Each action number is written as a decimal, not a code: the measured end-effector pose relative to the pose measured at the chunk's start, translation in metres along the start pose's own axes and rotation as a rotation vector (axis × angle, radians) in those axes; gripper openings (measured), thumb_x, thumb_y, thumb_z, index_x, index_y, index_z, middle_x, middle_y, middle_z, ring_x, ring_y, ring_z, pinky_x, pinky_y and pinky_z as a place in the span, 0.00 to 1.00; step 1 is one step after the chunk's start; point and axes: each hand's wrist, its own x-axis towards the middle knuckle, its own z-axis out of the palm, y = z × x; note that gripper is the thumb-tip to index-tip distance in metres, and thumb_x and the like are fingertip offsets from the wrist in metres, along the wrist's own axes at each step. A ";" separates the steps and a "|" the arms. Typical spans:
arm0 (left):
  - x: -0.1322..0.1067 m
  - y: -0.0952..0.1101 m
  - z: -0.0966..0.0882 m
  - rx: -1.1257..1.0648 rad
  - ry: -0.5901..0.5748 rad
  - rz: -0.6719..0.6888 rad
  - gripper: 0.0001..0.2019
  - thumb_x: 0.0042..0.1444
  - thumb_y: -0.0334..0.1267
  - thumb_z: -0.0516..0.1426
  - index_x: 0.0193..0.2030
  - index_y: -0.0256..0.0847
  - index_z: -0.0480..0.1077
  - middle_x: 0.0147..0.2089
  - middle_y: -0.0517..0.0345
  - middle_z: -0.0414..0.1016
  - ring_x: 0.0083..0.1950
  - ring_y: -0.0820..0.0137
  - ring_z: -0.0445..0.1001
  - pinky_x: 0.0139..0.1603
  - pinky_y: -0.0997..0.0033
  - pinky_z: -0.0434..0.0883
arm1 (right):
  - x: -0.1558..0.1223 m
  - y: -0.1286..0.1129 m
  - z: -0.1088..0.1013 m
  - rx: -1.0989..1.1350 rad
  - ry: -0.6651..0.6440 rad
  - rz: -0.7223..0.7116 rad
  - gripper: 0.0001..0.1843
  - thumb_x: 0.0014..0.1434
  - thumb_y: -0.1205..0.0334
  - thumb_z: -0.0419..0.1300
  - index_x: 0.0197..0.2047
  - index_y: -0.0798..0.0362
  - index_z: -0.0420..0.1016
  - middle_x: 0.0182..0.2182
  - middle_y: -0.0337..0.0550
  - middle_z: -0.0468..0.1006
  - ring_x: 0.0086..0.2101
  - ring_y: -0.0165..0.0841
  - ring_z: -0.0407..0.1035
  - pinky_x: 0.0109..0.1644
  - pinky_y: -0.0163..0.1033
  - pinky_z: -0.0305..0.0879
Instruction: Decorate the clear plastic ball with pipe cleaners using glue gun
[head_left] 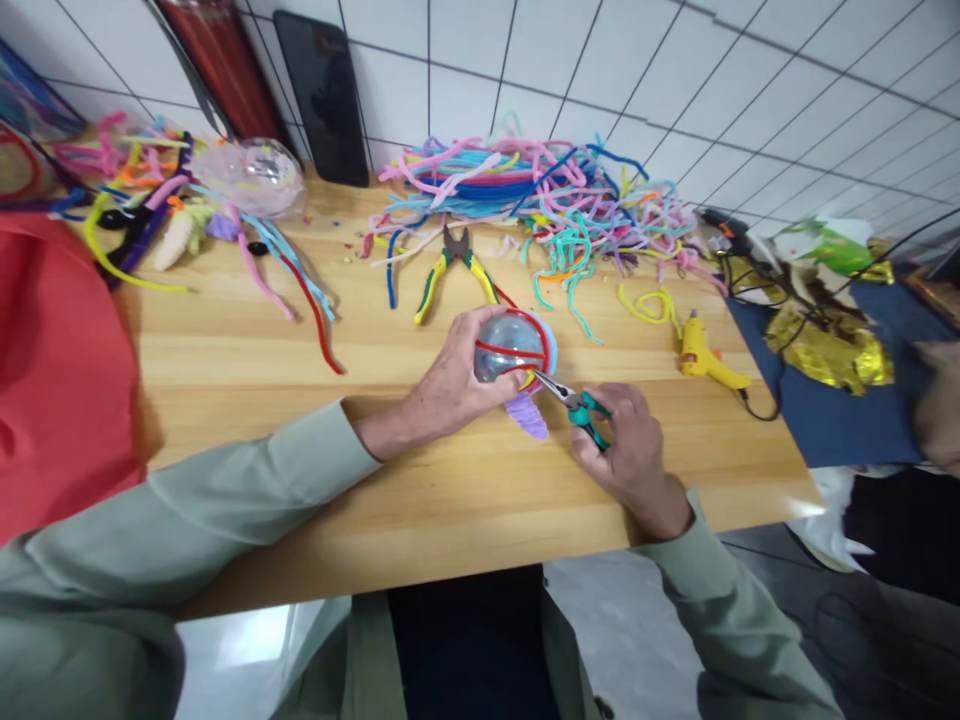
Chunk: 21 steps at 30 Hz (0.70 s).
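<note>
Left hand (459, 368) grasps a clear ball (510, 333) banded with red strips (514, 351) over the tabletop (465, 500), while the right hand (626, 445) grips green-handled pliers (576, 402), their tips at the ball's lower right edge. Beyond the ball lie yellow-and-green cutters (455, 243), handles splayed, with heaped pipe cleaners (510, 185) behind.

Bright light leaves glare on the floor (251, 637), with stretched, soft outer edges.

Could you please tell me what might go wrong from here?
The teal-handled metal needle-nose pliers might scratch the clear, round, plastic-looking shell, or nip the bare left hand holding it close by. They could also pull the thin, fuzzy red strips around the shell out of place.
</note>
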 end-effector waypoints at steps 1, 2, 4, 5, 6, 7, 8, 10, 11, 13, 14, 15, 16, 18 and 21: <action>0.000 0.000 0.001 -0.009 0.001 -0.001 0.38 0.64 0.49 0.73 0.76 0.47 0.64 0.75 0.40 0.72 0.76 0.47 0.75 0.82 0.35 0.74 | 0.001 0.000 0.001 -0.005 -0.009 -0.007 0.28 0.69 0.61 0.64 0.70 0.45 0.71 0.51 0.53 0.86 0.49 0.49 0.85 0.45 0.53 0.88; 0.000 -0.001 0.001 -0.017 0.001 -0.002 0.38 0.64 0.49 0.73 0.76 0.47 0.64 0.75 0.40 0.72 0.76 0.47 0.75 0.81 0.35 0.74 | 0.001 -0.001 0.001 -0.012 -0.017 -0.011 0.28 0.69 0.62 0.64 0.71 0.45 0.71 0.51 0.53 0.86 0.49 0.48 0.85 0.44 0.52 0.88; 0.001 -0.001 0.001 -0.027 0.001 -0.005 0.38 0.64 0.49 0.73 0.75 0.48 0.64 0.74 0.40 0.73 0.75 0.48 0.75 0.81 0.35 0.75 | 0.002 -0.001 0.000 -0.028 -0.025 -0.016 0.29 0.69 0.63 0.65 0.72 0.45 0.70 0.52 0.52 0.86 0.49 0.48 0.85 0.44 0.52 0.88; 0.001 -0.001 0.002 -0.030 0.001 -0.008 0.38 0.64 0.49 0.73 0.75 0.48 0.64 0.74 0.40 0.73 0.75 0.48 0.75 0.81 0.35 0.75 | 0.002 -0.001 -0.001 -0.031 -0.018 -0.018 0.30 0.69 0.63 0.64 0.72 0.44 0.70 0.51 0.52 0.86 0.49 0.48 0.85 0.43 0.51 0.88; 0.001 -0.001 0.002 -0.030 0.001 -0.010 0.38 0.64 0.49 0.73 0.75 0.48 0.64 0.74 0.40 0.73 0.75 0.48 0.75 0.81 0.34 0.75 | 0.002 0.000 -0.002 -0.030 -0.004 -0.021 0.30 0.69 0.62 0.64 0.72 0.44 0.70 0.51 0.52 0.86 0.48 0.48 0.85 0.42 0.51 0.87; 0.001 -0.001 0.002 -0.030 -0.001 -0.012 0.38 0.64 0.49 0.73 0.76 0.48 0.64 0.74 0.40 0.73 0.75 0.48 0.75 0.81 0.34 0.75 | 0.001 0.000 -0.002 -0.026 0.013 -0.025 0.30 0.69 0.61 0.64 0.72 0.44 0.70 0.50 0.52 0.85 0.48 0.48 0.85 0.41 0.51 0.87; 0.001 -0.001 0.002 -0.030 -0.002 -0.012 0.38 0.64 0.49 0.73 0.76 0.47 0.64 0.75 0.39 0.72 0.75 0.47 0.75 0.81 0.34 0.74 | 0.001 0.000 -0.002 -0.024 0.030 -0.028 0.29 0.69 0.60 0.64 0.72 0.45 0.70 0.50 0.52 0.85 0.47 0.48 0.84 0.40 0.50 0.87; 0.001 -0.002 0.001 -0.030 0.000 -0.008 0.39 0.63 0.50 0.73 0.76 0.47 0.64 0.75 0.39 0.72 0.76 0.47 0.75 0.81 0.34 0.74 | 0.000 0.000 -0.002 -0.031 0.039 -0.018 0.29 0.69 0.60 0.65 0.72 0.45 0.71 0.50 0.52 0.85 0.47 0.48 0.83 0.40 0.50 0.86; 0.001 -0.002 0.001 -0.029 0.003 -0.003 0.39 0.63 0.49 0.73 0.76 0.47 0.64 0.75 0.39 0.72 0.76 0.47 0.74 0.82 0.35 0.74 | -0.001 0.000 -0.001 -0.038 0.030 -0.009 0.30 0.68 0.61 0.66 0.71 0.44 0.71 0.51 0.52 0.85 0.48 0.48 0.83 0.41 0.50 0.86; 0.001 -0.003 0.002 -0.030 0.013 0.005 0.38 0.63 0.48 0.73 0.76 0.48 0.64 0.76 0.40 0.72 0.77 0.47 0.74 0.82 0.36 0.74 | -0.002 0.000 0.000 -0.052 -0.001 0.009 0.30 0.66 0.63 0.67 0.71 0.43 0.72 0.52 0.52 0.85 0.49 0.49 0.83 0.43 0.51 0.87; 0.001 -0.003 0.002 -0.030 0.016 0.008 0.38 0.63 0.48 0.73 0.76 0.49 0.64 0.76 0.40 0.72 0.77 0.47 0.74 0.82 0.36 0.74 | -0.002 0.000 0.000 -0.055 -0.010 0.013 0.31 0.66 0.64 0.67 0.70 0.43 0.72 0.53 0.52 0.84 0.49 0.48 0.83 0.43 0.52 0.87; 0.002 -0.003 0.002 -0.030 0.017 0.009 0.38 0.63 0.48 0.74 0.76 0.49 0.64 0.75 0.41 0.72 0.77 0.47 0.74 0.82 0.36 0.74 | -0.002 0.000 0.000 -0.055 -0.009 0.011 0.31 0.66 0.64 0.67 0.71 0.43 0.71 0.53 0.52 0.84 0.49 0.48 0.83 0.43 0.52 0.88; 0.002 -0.003 0.002 -0.032 0.016 0.009 0.38 0.63 0.47 0.74 0.76 0.49 0.64 0.75 0.41 0.73 0.77 0.47 0.74 0.82 0.35 0.74 | -0.002 0.000 0.000 -0.055 0.000 0.007 0.31 0.66 0.63 0.67 0.71 0.43 0.71 0.52 0.51 0.84 0.48 0.48 0.83 0.42 0.51 0.88; 0.002 -0.002 0.003 -0.037 0.014 0.011 0.39 0.63 0.48 0.74 0.76 0.48 0.65 0.76 0.40 0.72 0.77 0.47 0.74 0.82 0.36 0.74 | -0.003 0.001 0.000 -0.060 0.031 0.003 0.31 0.67 0.62 0.66 0.71 0.43 0.70 0.51 0.51 0.84 0.47 0.48 0.83 0.41 0.51 0.87; 0.002 -0.002 0.003 -0.041 0.018 0.017 0.38 0.63 0.49 0.74 0.75 0.48 0.65 0.76 0.39 0.72 0.77 0.47 0.74 0.81 0.36 0.74 | -0.002 0.000 0.001 -0.082 0.029 0.009 0.28 0.68 0.60 0.66 0.70 0.44 0.72 0.51 0.51 0.84 0.46 0.47 0.83 0.40 0.49 0.86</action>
